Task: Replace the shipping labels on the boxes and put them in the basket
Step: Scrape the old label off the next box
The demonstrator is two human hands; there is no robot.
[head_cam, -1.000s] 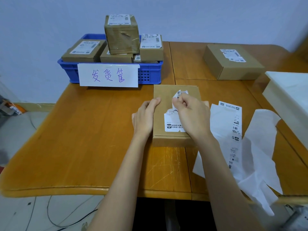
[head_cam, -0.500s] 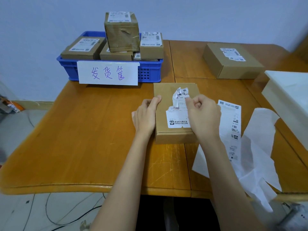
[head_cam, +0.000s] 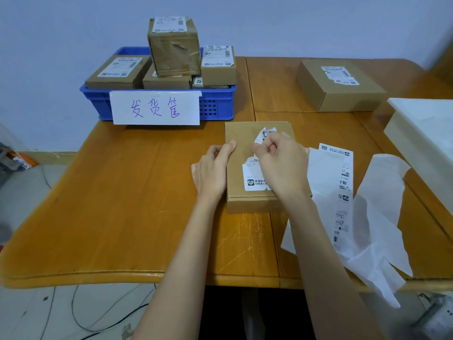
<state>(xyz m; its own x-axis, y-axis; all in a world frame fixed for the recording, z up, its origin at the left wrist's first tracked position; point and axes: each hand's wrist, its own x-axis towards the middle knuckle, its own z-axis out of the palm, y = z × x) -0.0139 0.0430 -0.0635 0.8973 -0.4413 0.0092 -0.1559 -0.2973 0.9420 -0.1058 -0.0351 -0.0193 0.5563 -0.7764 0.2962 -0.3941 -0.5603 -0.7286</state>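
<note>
Open tabletop [head_cam: 122,204] left of the hands; blocked right by loose label sheets [head_cam: 343,192] and white bin [head_cam: 421,133] (blue basket [head_cam: 215,106] already heaped, approachable from above).

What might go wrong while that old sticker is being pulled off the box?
The old label is already ragged, so it may tear again and leave scraps stuck on the box. The right hand pulls while only the left hand steadies the box, so it could slide. The loose backing papers overhang the table edge and might fall.

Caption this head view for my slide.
Right hand peels the old label off a box steadied by the left hand.
</note>
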